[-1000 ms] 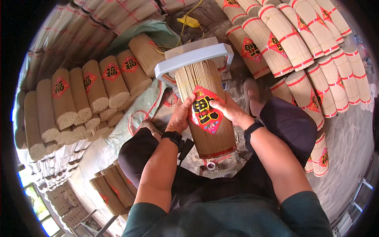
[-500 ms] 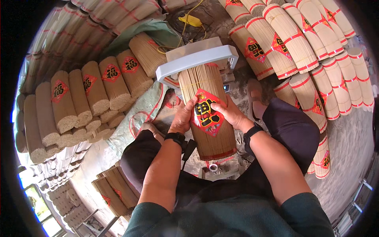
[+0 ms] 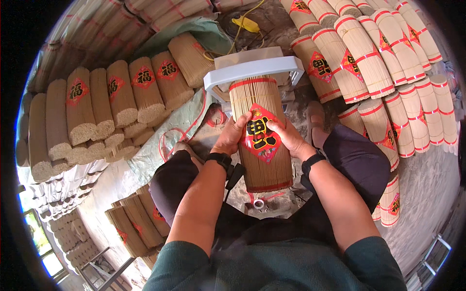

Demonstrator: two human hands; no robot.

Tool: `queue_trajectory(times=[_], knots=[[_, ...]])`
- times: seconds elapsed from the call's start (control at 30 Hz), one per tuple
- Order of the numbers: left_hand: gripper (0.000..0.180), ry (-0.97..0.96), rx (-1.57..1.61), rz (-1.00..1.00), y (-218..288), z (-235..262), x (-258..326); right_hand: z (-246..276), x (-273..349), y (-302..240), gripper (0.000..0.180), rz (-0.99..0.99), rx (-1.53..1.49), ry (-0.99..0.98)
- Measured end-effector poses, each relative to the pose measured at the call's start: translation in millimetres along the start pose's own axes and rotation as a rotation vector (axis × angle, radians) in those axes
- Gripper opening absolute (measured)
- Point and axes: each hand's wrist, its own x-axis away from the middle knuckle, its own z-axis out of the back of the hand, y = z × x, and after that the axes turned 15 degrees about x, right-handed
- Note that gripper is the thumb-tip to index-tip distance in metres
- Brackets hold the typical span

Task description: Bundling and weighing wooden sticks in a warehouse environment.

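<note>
In the head view, the left grip (image 3: pixel 230 137) and the right grip (image 3: pixel 292 139) hold one bundle of thin sticks (image 3: pixel 265 175) between them, each curled only as far as the bundle's thickness allows. The thumbs press on the red diamond label (image 3: pixel 262 144) on its face; the other fingers go round the sides and are largely hidden. The bundle lies lengthwise between the two grips. Its far end, with a red band (image 3: pixel 252 82), reaches beyond them to a pale grey arch (image 3: pixel 253 71); whether it touches the arch I cannot tell. Its near end, also banded in red, points back toward the person's lap.

Just behind each grip, a dark band sits on the wrist: the left wristband (image 3: pixel 221 159) and the right wristband (image 3: pixel 312 163). Nearer the body than both grips, past the bundle's near end, is a small white ring (image 3: pixel 258 204). Left of the left grip lie a pale plastic sheet (image 3: pixel 167 127) and, farther out, a stack of brown bundles (image 3: pixel 101 106). Beyond and right of the right grip is a stack of paler, red-banded bundles (image 3: pixel 364 60). Well beyond both grips, past the arch, lies a yellow block with a cord (image 3: pixel 246 24).
</note>
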Motion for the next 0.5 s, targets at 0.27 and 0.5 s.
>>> queue_trajectory(times=[0.27,0.5], knots=[[0.060,0.019,-0.003,0.017,-2,7,-4,-2,-1,1,0.067,-0.020,0.033,0.051],[0.059,-0.018,0.021,-0.003,-5,3,-3,5,-2,3,0.066,-0.038,0.042,0.016]])
